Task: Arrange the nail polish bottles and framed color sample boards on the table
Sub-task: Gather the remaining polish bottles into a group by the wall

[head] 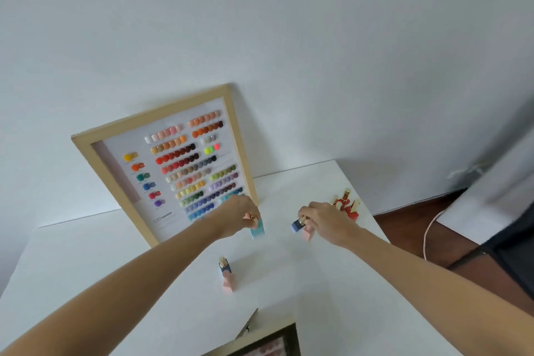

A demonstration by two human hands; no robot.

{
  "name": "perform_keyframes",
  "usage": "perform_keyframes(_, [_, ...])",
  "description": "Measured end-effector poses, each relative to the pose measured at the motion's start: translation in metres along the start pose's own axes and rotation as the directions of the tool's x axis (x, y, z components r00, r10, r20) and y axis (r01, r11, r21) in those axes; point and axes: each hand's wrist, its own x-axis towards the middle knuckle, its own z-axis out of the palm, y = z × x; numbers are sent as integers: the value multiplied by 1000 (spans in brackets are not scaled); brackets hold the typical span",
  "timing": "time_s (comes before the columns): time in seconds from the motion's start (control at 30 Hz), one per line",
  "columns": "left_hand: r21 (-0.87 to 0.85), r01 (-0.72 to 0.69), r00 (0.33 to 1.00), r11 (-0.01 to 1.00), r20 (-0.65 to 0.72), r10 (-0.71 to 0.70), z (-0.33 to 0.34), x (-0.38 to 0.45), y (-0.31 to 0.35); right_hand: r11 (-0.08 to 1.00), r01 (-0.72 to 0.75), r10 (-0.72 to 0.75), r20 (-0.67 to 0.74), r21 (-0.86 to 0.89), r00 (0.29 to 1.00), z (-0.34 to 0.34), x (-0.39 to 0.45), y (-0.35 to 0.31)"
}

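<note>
A wood-framed color sample board (173,165) leans against the wall at the back of the white table (289,312). My left hand (235,218) grips the gold cap of a light blue bottle (257,230) standing just in front of the board's right corner. My right hand (326,221) holds a dark blue bottle (297,225) and a pink bottle (308,233) by their caps. Nearer me stand a navy bottle (224,266) and a pink bottle (228,283) together. Several red bottles (348,206) cluster at the table's far right.
A second framed board's corner (268,341) shows at the bottom edge, near me. The table's right edge drops to a brown floor (404,228) with a pale cord (427,234). A dark object (508,257) sits at right.
</note>
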Motion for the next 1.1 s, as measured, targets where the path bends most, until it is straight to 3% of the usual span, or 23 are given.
perform_keyframes(0.23, [-30, -144, 983, 989, 108, 146, 36, 62, 68, 988, -150, 151, -24, 43, 988, -13, -48, 68])
perform_keyframes(0.53, [-52, -220, 956, 974, 187, 226, 83, 118, 121, 966, -258, 258, -20, 34, 966, -2, -72, 124])
perform_keyframes(1.1, [39, -193, 969, 980, 166, 184, 120, 163, 147, 967, -252, 256, -99, 45, 962, 32, -53, 151])
